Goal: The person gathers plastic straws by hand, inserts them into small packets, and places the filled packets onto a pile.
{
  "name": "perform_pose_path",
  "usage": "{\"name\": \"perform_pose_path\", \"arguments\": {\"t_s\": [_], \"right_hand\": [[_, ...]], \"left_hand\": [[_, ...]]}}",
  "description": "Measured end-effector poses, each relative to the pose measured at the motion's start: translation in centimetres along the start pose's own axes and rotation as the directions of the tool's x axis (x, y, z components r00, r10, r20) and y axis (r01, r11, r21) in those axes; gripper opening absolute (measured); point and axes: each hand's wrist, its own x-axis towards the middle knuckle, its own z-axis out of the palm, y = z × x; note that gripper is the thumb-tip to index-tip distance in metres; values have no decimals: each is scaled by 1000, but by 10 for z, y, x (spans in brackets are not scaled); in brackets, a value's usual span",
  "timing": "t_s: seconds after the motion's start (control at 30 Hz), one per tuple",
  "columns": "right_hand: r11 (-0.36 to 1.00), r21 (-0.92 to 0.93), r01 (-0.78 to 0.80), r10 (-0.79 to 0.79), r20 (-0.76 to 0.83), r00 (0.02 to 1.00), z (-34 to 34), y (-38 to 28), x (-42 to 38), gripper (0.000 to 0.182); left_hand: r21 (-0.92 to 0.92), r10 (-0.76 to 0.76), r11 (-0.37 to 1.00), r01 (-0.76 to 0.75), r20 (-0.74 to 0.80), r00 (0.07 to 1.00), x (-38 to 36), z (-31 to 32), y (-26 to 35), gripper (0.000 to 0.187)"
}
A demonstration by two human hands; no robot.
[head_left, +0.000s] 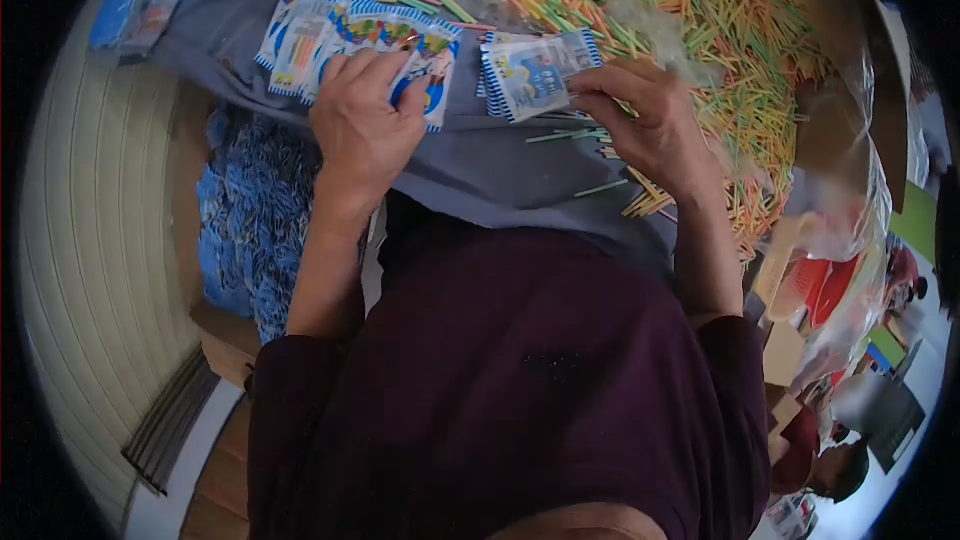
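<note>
My left hand (368,118) rests on a fanned row of blue-and-white printed packets (303,52) lying on grey cloth. Its fingers are bent and the thumb stands apart from the index finger, with the tips on or just over the packets. To the right, my right hand (648,118) pinches the right edge of a small stack of similar packets (535,80) between thumb and fingers. How many packets it grips is hidden. Loose thin coloured sticks (560,135) lie just below that stack, and a few more sit behind it.
A large heap of yellow, green and pink sticks (740,30) covers the right side of the grey cloth (480,165). A box of blue packets (250,205) stands below the cloth on the left. Another person (825,460) is at the far right, near red baskets (830,290).
</note>
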Motion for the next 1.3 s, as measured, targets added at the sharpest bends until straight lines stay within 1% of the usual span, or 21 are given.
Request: {"name": "perform_pose_path", "arguments": {"t_s": [0.17, 0.3, 0.37, 0.4, 0.47, 0.5, 0.53, 0.57, 0.6, 0.63, 0.67, 0.7, 0.77, 0.87, 0.9, 0.97, 1.1, 1.17, 1.2, 1.27, 1.3], "right_hand": [[993, -45, -107, 100, -136, 986, -21, 18, -23, 11], [975, -107, -197, 162, -272, 949, -58, 47, -34, 13], [899, -396, -188, 87, -259, 962, -75, 64, -30, 22], [856, -481, -190, 92, -220, 971, -79, 70, -29, 38], [690, -716, -108, 4, -146, 989, -81, 91, -17, 50], [678, -727, -113, 18, -137, 990, -75, 102, -12, 56], [666, -742, -75, 34, -71, 997, -72, 104, -3, 56], [613, -789, -37, 71, 8, 997, -69, 107, 3, 50], [684, -726, 74, -106, 1, 994, -65, 125, 8, 41], [646, -762, 38, -147, -75, 986, -60, 119, 11, 37], [560, -826, 62, -128, -12, 992, -59, 121, 24, 34], [572, -818, 54, -72, 15, 997, -64, 111, 31, 26], [453, -888, 83, -311, -70, 948, -56, 126, 37, 18], [369, -929, 37, -251, -61, 966, -50, 124, 38, 15], [361, -932, 34, -246, -60, 968, -48, 123, 38, 15], [224, -974, 33, -300, -36, 953, -42, 121, 42, 14], [244, -970, -8, -405, -110, 908, -32, 137, 43, 13], [362, -932, -9, -261, -110, 959, -30, 141, 45, 12], [355, -935, -11, -266, -112, 957, -29, 144, 46, 12], [419, -907, -36, -205, -133, 970, -28, 148, 47, 9], [415, -909, -32, -215, -132, 968, -27, 151, 46, 9]], "left_hand": [[-10, -5, 1000, 6, 49, 999, 7, -9, -1, 27], [26, -41, 999, 39, 73, 996, 4, -6, -4, 40], [53, -43, 998, 40, 49, 998, 3, -8, -4, 46], [45, -62, 997, 59, 69, 996, 3, -9, -1, 52], [58, -55, 997, 51, 78, 995, 3, -10, 0, 58], [53, -9, 999, 6, 57, 998, 2, -7, -2, 60], [31, -87, 996, 84, 105, 991, 2, -7, 3, 55], [38, -85, 996, 82, 101, 991, 0, -6, 3, 54], [59, -6, 998, 3, 56, 998, -2, -1, -5, 53], [81, -17, 997, 11, 65, 998, -4, -1, -3, 53], [160, -25, 987, 5, 123, 992, -3, -2, -7, 52], [164, 6, 986, -29, 143, 990, 0, -6, -1, 52], [157, 38, 985, -65, 170, 985, 3, -11, 3, 52], [326, -34, 944, -39, 216, 976, 4, -9, 3, 52], [317, -28, 947, -43, 216, 976, 4, -8, 4, 52], [284, -27, 958, -48, 254, 967, 9, -9, -3, 48], [229, 22, 970, -77, 234, 972, 19, -10, -3, 41], [141, 19, 989, -40, 145, 989, 26, -17, 22, 36], [139, 25, 989, -44, 137, 990, 27, -15, 30, 36], [-116, 179, 980, -161, 169, 969, 29, -5, 49, 36], [-114, 179, 980, -162, 159, 971, 30, 2, 60, 36]]}}
